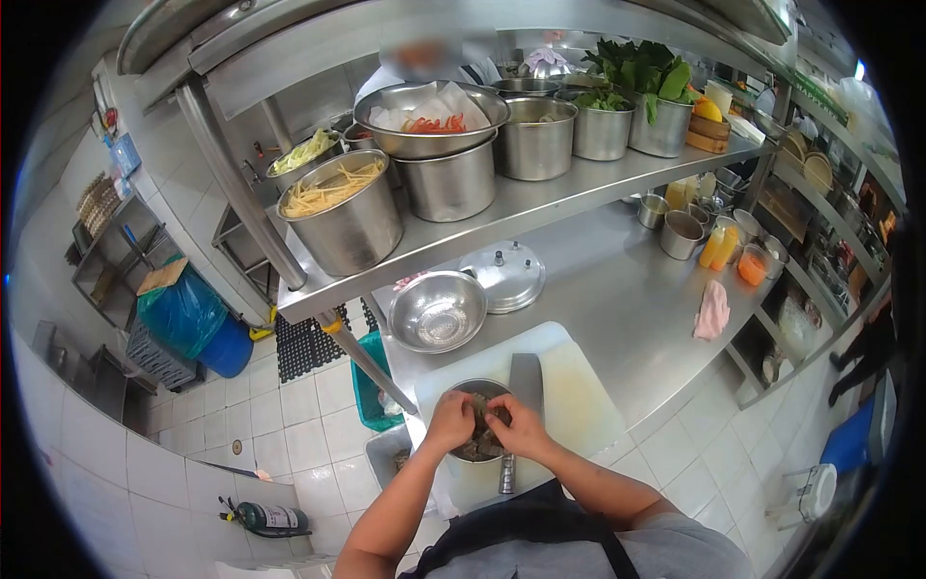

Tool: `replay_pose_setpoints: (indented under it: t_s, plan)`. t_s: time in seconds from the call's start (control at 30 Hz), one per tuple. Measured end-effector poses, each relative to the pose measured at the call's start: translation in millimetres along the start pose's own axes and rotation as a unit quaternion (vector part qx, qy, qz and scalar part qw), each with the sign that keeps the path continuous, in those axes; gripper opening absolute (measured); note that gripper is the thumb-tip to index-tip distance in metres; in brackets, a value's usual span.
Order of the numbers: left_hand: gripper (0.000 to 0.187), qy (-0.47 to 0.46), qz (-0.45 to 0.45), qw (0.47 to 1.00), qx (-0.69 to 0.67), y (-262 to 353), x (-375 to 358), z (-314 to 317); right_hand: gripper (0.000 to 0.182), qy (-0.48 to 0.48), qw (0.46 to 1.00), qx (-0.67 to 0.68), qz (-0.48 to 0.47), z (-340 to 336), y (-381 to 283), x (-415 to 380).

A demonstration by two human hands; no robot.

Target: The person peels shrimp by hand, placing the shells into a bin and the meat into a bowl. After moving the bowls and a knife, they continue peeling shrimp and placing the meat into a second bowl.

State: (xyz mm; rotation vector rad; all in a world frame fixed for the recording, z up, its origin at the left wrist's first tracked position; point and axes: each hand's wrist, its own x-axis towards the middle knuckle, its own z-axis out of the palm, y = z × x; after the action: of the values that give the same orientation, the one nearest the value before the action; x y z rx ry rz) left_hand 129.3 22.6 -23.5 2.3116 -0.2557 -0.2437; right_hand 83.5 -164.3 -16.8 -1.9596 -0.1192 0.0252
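Head view: small steel bowl (479,446) on the cutting board (579,396) holds dark pieces; left hand (451,421) and right hand (518,427) both pinch pieces inside it

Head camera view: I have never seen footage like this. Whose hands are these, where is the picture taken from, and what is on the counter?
The camera sits on a person's head, looking down through a wide lens, so edges curve. The left hand and right hand are the wearer's own, both reaching into a small metal bowl of dark food on a white cutting board. A cleaver lies beside it. Farther off sit an empty steel bowl and a pot lid. The shelf above carries pots of ingredients.
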Motion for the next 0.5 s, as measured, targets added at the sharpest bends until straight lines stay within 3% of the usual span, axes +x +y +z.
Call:
replay_pose_setpoints:
  t_s: [0.1, 0.3, 0.5]
  plan:
    - [0.046, -0.006, -0.006, 0.999, 0.054, -7.1, 4.2, 11.2, 0.034, 0.044, 0.996, -0.016, -0.071, 6.1, 8.1, -3.6]
    - [0.057, -0.018, -0.061, 0.998, 0.031, -10.5, 13.7, 16.0, 0.038, 0.047, 0.995, -0.006, -0.093, 13.7, 14.2, 0.4]
    - [0.058, -0.044, -0.020, 0.998, 0.046, -10.5, 9.6, 16.8, 0.040, 0.004, 0.998, 0.054, -0.018, 10.3, 9.6, 6.1]
